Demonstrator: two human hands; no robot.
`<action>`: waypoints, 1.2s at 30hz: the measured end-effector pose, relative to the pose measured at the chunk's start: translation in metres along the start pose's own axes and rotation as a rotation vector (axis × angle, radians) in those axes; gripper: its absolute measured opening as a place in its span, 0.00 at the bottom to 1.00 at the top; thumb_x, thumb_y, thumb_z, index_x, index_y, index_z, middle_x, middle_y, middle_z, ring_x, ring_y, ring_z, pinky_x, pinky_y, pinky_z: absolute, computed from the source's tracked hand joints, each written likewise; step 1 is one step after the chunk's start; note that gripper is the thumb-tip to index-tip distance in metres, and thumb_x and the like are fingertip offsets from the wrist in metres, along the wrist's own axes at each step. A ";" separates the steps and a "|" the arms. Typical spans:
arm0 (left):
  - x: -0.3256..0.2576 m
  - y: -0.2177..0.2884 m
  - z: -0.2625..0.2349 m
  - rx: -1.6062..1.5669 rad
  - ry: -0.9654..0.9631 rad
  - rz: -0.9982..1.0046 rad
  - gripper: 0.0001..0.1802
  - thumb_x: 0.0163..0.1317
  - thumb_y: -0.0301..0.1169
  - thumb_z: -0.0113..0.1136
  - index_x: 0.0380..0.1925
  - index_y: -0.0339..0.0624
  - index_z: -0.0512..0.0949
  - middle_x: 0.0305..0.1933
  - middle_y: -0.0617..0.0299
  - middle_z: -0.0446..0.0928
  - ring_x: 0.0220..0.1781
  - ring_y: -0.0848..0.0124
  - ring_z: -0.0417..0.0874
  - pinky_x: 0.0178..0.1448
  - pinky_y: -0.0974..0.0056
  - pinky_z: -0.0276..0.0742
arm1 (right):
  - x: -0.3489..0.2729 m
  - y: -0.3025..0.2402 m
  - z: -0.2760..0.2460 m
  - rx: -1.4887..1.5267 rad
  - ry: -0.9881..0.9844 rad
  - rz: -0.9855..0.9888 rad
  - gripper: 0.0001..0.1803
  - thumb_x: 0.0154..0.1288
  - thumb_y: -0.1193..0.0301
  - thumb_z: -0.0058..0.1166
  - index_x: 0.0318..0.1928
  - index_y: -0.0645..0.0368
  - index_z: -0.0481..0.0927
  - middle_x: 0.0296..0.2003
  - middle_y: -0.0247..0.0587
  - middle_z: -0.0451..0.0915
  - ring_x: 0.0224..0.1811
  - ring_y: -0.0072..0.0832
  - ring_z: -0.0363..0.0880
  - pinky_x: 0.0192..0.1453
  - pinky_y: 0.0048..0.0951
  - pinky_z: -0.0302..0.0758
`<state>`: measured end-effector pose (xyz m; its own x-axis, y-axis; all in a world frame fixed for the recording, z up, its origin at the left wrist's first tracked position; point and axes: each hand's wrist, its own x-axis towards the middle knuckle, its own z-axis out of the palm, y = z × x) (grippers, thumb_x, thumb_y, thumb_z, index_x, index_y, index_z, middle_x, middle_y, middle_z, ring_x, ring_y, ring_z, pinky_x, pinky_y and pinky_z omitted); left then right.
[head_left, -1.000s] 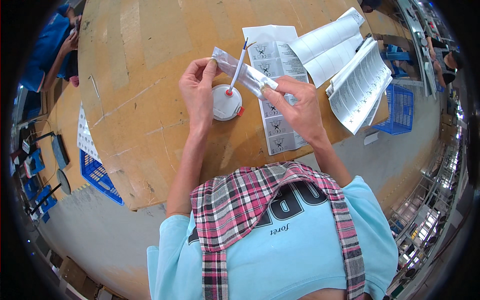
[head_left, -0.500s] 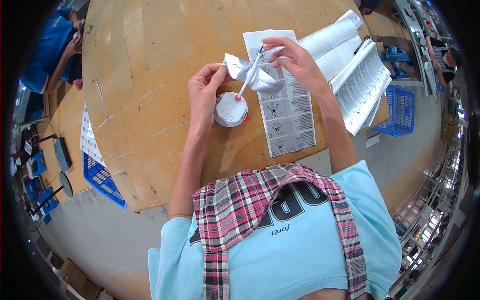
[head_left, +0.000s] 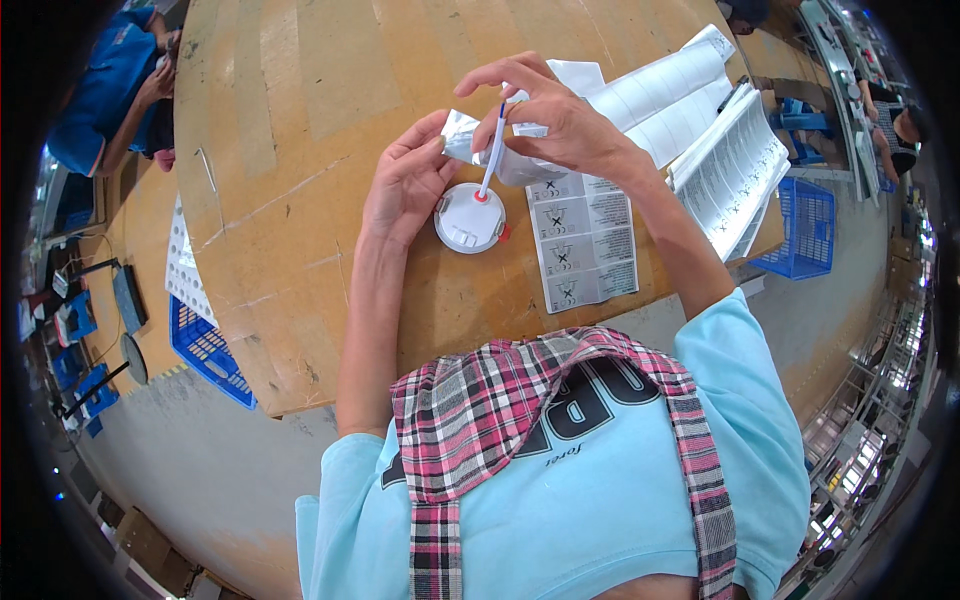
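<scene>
Left hand [head_left: 408, 180] pinches left end of strip [head_left: 460, 134], grip closed. Disc [head_left: 468, 222] on table [head_left: 300, 210], just below; cord [head_left: 490, 164] rises from it. Right hand [head_left: 562, 125] has shifted left, now around cord and strip, likely folding strip over; fingers half-curled, hold unclear.

Black lettering [head_left: 583, 405] marks the shirt [head_left: 600, 500], small symbols [head_left: 555, 218] the label sheet [head_left: 612, 238].

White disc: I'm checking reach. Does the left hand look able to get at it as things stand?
Probably yes: the left hand is close beside the white disc, and nothing visible blocks that side. It pinches the silvery strip, though, so it may need to let go first.
</scene>
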<state>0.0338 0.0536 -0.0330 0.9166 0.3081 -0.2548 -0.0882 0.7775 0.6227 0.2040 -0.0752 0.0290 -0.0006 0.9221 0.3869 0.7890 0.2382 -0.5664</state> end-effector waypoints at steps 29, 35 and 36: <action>-0.037 -0.026 0.041 0.799 0.360 0.392 0.17 0.65 0.31 0.54 0.50 0.31 0.73 0.44 0.53 0.80 0.47 0.71 0.79 0.54 0.66 0.72 | -0.002 -0.057 -0.060 0.129 -0.448 0.577 0.12 0.51 0.69 0.62 0.32 0.65 0.83 0.26 0.41 0.79 0.31 0.30 0.75 0.38 0.31 0.70; -0.060 -0.004 0.058 0.552 0.297 0.532 0.36 0.56 0.42 0.60 0.60 0.30 0.64 0.57 0.47 0.70 0.65 0.61 0.66 0.65 0.57 0.65 | 0.005 -0.063 -0.054 0.137 -0.482 0.721 0.12 0.53 0.68 0.61 0.34 0.66 0.83 0.27 0.43 0.80 0.32 0.29 0.75 0.38 0.30 0.70; -0.062 -0.004 0.066 0.601 0.291 0.531 0.42 0.52 0.46 0.63 0.61 0.30 0.63 0.58 0.46 0.69 0.67 0.60 0.63 0.66 0.55 0.63 | 0.004 -0.064 -0.053 0.091 -0.496 0.741 0.13 0.54 0.67 0.61 0.34 0.66 0.82 0.27 0.43 0.80 0.32 0.30 0.76 0.38 0.31 0.71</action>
<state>0.0031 -0.0047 0.0296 0.6681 0.7422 0.0527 -0.1802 0.0927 0.9793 0.1864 -0.1030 0.1054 0.2071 0.8698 -0.4478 0.6406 -0.4665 -0.6099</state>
